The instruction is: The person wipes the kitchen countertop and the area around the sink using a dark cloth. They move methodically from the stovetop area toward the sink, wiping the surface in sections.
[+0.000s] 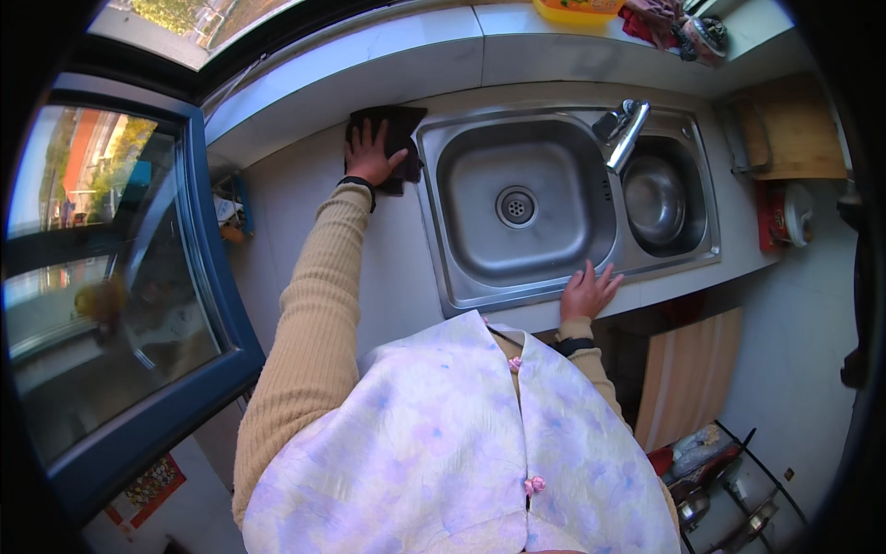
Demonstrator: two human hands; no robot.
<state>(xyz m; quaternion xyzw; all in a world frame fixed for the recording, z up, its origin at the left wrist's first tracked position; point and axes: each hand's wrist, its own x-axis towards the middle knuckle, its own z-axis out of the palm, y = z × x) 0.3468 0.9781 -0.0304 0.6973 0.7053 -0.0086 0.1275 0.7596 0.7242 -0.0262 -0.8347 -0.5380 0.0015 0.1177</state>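
My left hand [372,154] lies flat with spread fingers on a dark cloth [398,124], which rests on the pale countertop [387,263] against the back ledge, just left of the steel sink [516,159]. The large basin holds nothing visible and its drain strainer [516,207] shows. My right hand [588,289] rests on the sink's front rim, fingers spread, holding nothing. At the back between the basins stands a chrome faucet [628,138], its spout over the divider. A round metal bowl [654,197] sits in the small right basin.
An open window sash [214,277] juts in at left, beside a blue basket [242,201]. Cloths [654,21] and a yellow container [578,10] sit on the back ledge. Wooden boards [803,131] and a red-and-white container [796,215] are at right. An open cabinet door [689,377] is below.
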